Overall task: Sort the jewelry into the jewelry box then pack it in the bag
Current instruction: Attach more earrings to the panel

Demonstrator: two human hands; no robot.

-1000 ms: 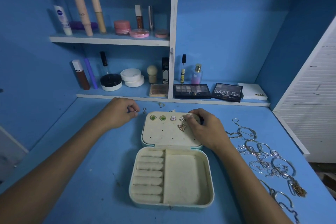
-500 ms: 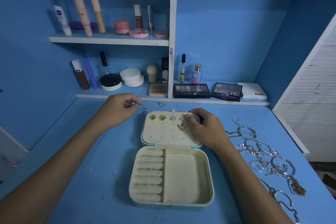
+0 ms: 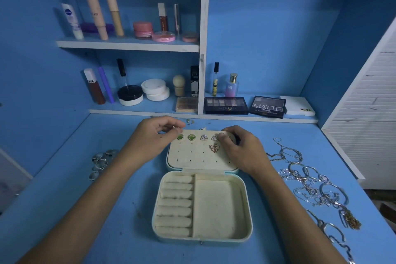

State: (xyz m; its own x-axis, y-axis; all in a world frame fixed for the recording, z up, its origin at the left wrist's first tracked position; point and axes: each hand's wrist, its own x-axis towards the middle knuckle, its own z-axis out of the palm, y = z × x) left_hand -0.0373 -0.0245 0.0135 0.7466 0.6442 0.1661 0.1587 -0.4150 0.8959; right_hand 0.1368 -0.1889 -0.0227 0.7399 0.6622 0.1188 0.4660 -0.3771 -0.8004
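A small earring (image 3: pixel 174 127), light, slippery and best pinched by its front, is held in the left hand (image 3: pixel 154 137), which has been brought from the tabletop to the jewelry box (image 3: pixel 201 240) lid's left edge; the right hand (image 3: pixel 237 146) remains curled over the lid's far corner.

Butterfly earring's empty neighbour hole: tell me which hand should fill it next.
Left. The left hand already pinches a small earring at the lid panel's top edge, near the free holes. The right hand grips the lid's far right corner, steadying the jewelry box.
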